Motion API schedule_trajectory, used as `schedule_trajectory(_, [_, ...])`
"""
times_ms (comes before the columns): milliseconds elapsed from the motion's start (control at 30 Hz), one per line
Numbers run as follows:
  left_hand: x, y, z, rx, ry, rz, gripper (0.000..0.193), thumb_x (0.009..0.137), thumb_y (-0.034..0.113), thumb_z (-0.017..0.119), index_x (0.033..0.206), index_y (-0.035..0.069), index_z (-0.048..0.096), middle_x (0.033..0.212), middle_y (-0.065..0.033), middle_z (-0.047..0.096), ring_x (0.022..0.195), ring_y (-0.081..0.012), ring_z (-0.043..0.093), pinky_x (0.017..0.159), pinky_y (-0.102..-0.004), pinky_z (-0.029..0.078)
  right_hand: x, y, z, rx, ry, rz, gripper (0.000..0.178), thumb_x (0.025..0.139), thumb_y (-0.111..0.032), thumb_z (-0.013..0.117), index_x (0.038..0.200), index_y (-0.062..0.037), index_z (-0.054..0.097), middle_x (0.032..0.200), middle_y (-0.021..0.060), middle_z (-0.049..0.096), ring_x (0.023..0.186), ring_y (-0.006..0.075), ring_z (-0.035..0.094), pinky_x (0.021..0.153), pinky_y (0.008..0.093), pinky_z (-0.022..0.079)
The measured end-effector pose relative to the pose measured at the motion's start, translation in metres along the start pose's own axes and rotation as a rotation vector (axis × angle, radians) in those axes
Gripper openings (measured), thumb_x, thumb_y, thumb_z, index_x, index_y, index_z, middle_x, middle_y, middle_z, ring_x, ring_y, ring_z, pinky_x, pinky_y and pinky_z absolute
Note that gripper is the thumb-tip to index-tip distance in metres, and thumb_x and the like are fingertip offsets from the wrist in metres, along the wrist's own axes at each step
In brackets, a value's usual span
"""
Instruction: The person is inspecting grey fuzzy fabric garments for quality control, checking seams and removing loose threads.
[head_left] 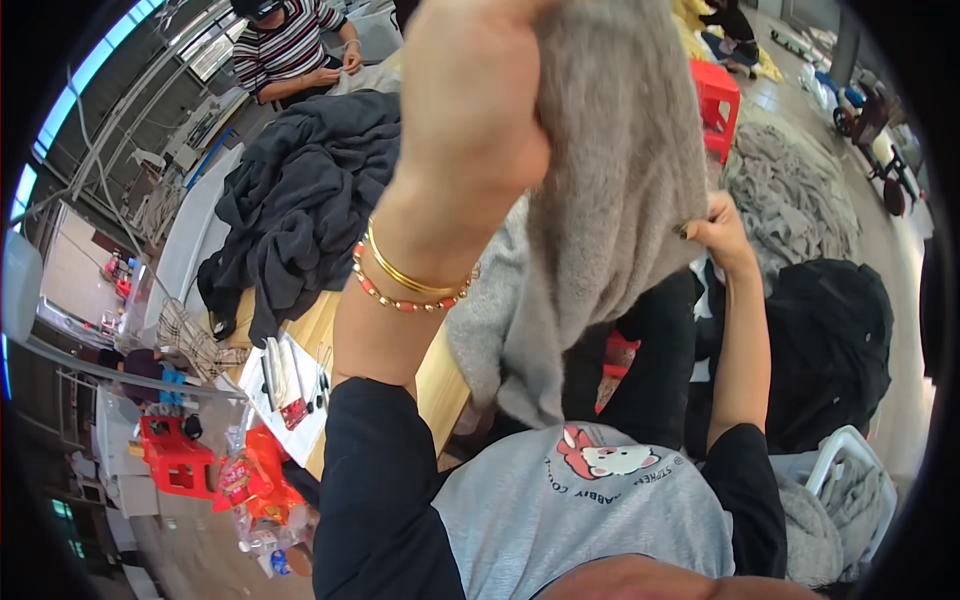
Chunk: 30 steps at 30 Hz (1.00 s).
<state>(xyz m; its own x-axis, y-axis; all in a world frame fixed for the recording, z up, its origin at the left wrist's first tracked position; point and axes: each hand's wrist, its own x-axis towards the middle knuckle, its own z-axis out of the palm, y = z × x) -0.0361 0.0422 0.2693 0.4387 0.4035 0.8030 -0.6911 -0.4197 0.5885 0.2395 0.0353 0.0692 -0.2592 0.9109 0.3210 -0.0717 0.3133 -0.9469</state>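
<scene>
A grey-brown fuzzy knit piece (620,170) hangs in front of me, its lower folds reaching down toward my lap. My left hand (475,110) is raised high at its upper left; the hand is blurred and its fingertips run out of the picture, but the knit hangs from it. Bracelets circle the left wrist. With thumb and fingers closed, my right hand (722,228) pinches the right edge of the same knit. Whether the piece is a whole garment I cannot tell.
Dark grey knits (310,170) are heaped on a wooden table (440,375), with small tools on white paper (290,395) nearer me. Grey knits (785,195) and a black garment (830,340) lie at right. A white basket (880,490) stands lower right. Across the table, a person (290,50) handles cloth.
</scene>
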Motion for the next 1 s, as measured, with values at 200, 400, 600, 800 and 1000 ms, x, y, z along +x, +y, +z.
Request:
schedule_trajectory(200, [0.033, 0.018, -0.015, -0.016, 0.137, 0.124, 0.018, 0.094, 0.012, 0.052, 0.104, 0.0, 0.062, 0.093, -0.0085, 0.067, 0.081, -0.0167, 0.065, 0.074, -0.0302, 0.051, -0.031, 0.006, 0.007, -0.109, 0.139, 0.114, 0.014, 0.075, -0.008, 0.075, 0.087, -0.0031, 0.071, 0.082, -0.0019, 0.068, 0.074, 0.0069, 0.06, 0.068, 0.0244, 0.047])
schedule_trajectory(400, [0.08, 0.01, -0.034, -0.097, 0.279, 0.185, 0.019, 0.093, 0.014, 0.052, 0.103, 0.001, 0.062, 0.096, -0.0095, 0.067, 0.085, -0.0194, 0.064, 0.078, -0.0343, 0.05, -0.061, -0.016, -0.007, -0.203, 0.484, 0.137, 0.022, 0.077, -0.007, 0.072, 0.098, -0.0012, 0.068, 0.088, 0.0017, 0.067, 0.08, 0.0115, 0.06, 0.075, 0.027, 0.047])
schedule_trajectory(600, [0.109, 0.004, -0.059, -0.214, 0.388, 0.23, 0.02, 0.093, 0.016, 0.052, 0.102, 0.002, 0.063, 0.098, -0.0106, 0.067, 0.089, -0.022, 0.063, 0.082, -0.0383, 0.049, -0.107, -0.11, -0.084, -0.157, 0.924, -0.486, 0.03, 0.083, -0.006, 0.067, 0.112, 0.0005, 0.062, 0.103, 0.0066, 0.065, 0.09, 0.0144, 0.061, 0.083, 0.0294, 0.046])
schedule_trajectory(800, [0.089, -0.015, -0.109, -0.371, 0.513, 0.228, 0.02, 0.093, 0.018, 0.051, 0.1, 0.002, 0.063, 0.101, -0.0116, 0.066, 0.093, -0.0246, 0.062, 0.087, -0.0423, 0.048, -0.16, -0.137, -0.107, -0.616, 0.975, -0.348, 0.018, 0.086, -0.009, 0.066, 0.101, 0.0011, 0.068, 0.09, 0.003, 0.066, 0.082, 0.0109, 0.06, 0.077, 0.0261, 0.046])
schedule_trajectory(1000, [-0.052, -0.098, -0.162, -0.531, 1.038, -0.134, 0.021, 0.093, 0.02, 0.051, 0.099, 0.003, 0.063, 0.104, -0.0126, 0.066, 0.097, -0.0273, 0.062, 0.091, -0.0464, 0.047, -0.192, -0.003, -0.084, -0.625, 0.497, 0.5, 0.009, 0.076, -0.008, 0.071, 0.077, 0.0009, 0.069, 0.066, -0.0031, 0.06, 0.059, 0.0046, 0.05, 0.054, 0.0229, 0.037])
